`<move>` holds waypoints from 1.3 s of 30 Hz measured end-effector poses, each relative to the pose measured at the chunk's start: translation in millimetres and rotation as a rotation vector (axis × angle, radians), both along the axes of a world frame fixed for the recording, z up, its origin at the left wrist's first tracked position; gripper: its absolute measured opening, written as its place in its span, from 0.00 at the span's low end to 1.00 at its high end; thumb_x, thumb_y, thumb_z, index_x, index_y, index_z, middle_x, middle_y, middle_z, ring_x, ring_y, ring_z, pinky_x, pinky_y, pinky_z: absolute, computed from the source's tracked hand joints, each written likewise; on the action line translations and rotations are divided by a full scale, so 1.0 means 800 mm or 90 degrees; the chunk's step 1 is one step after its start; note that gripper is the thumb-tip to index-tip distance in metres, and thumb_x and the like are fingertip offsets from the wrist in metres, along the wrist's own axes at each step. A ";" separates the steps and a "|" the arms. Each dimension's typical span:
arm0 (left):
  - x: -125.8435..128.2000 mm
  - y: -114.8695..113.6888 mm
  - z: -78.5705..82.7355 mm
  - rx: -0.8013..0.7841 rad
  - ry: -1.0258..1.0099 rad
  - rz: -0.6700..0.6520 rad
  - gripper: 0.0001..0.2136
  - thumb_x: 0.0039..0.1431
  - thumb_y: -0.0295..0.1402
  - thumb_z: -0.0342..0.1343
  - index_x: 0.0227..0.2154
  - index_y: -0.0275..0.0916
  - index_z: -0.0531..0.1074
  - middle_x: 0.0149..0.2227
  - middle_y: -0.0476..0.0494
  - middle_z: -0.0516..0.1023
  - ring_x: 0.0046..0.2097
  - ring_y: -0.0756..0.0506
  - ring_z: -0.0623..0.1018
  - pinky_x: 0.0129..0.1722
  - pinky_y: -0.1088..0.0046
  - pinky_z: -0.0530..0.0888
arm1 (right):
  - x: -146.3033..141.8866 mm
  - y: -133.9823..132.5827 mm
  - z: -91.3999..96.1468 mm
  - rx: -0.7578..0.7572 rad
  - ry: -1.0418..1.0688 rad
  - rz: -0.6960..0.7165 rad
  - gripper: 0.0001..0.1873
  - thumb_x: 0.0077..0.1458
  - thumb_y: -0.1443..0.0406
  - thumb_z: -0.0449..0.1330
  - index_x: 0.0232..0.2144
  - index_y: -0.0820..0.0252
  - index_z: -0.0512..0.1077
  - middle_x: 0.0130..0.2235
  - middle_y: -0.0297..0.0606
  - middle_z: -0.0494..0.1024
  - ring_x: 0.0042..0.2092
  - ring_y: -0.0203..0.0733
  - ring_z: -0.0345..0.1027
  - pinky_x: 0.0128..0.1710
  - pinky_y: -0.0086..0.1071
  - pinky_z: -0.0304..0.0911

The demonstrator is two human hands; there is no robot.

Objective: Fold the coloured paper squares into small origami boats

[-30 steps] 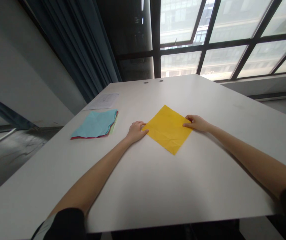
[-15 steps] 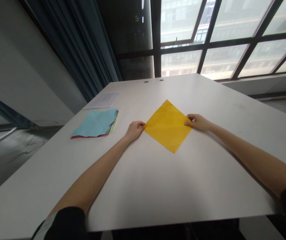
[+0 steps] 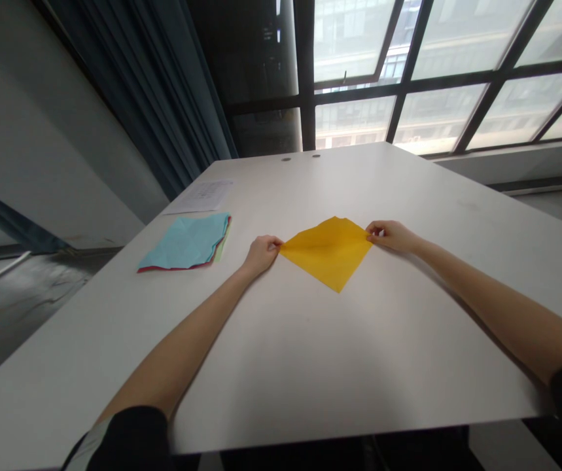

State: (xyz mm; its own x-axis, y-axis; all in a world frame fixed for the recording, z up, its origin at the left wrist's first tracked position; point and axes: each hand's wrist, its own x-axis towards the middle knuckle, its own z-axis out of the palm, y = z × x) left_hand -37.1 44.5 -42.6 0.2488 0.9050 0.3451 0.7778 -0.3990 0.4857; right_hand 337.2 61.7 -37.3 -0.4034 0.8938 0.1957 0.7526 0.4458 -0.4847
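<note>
A yellow square sheet of paper lies like a diamond in the middle of the white table. My left hand pinches its left corner. My right hand pinches its right corner. The sheet is lifted between the two hands, with its far half sagging toward me, so it now looks shorter from front to back. Its near point still touches the table.
A stack of coloured papers with a light blue sheet on top lies to the left. Behind it rests a white printed sheet. Dark curtains and large windows stand beyond the table's far edge.
Both hands went from resting on the sheet's side corners to pinching them. The corners rose off the table and the far point of the yellow paper dropped toward me.
</note>
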 end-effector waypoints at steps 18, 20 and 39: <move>0.014 -0.020 0.007 0.091 0.192 -0.016 0.11 0.52 0.28 0.51 0.32 0.44 0.77 0.36 0.43 0.76 0.44 0.42 0.69 0.50 0.57 0.58 | -0.089 -0.062 0.036 0.383 -0.165 0.251 0.18 0.56 0.69 0.49 0.49 0.56 0.65 0.48 0.42 0.72 0.48 0.45 0.62 0.47 0.40 0.54; 0.014 -0.020 0.007 0.096 0.198 -0.015 0.11 0.53 0.28 0.51 0.32 0.44 0.77 0.36 0.44 0.76 0.44 0.42 0.69 0.51 0.57 0.57 | -0.096 -0.070 0.034 0.398 -0.176 0.319 0.15 0.57 0.69 0.49 0.45 0.56 0.67 0.47 0.42 0.72 0.48 0.44 0.63 0.47 0.39 0.54; 0.012 -0.020 0.008 0.065 0.182 0.011 0.12 0.54 0.27 0.49 0.33 0.44 0.77 0.37 0.43 0.76 0.44 0.42 0.68 0.50 0.58 0.57 | -0.100 -0.089 0.007 0.243 -0.037 0.455 0.14 0.57 0.68 0.47 0.37 0.57 0.73 0.38 0.44 0.74 0.41 0.41 0.65 0.42 0.36 0.62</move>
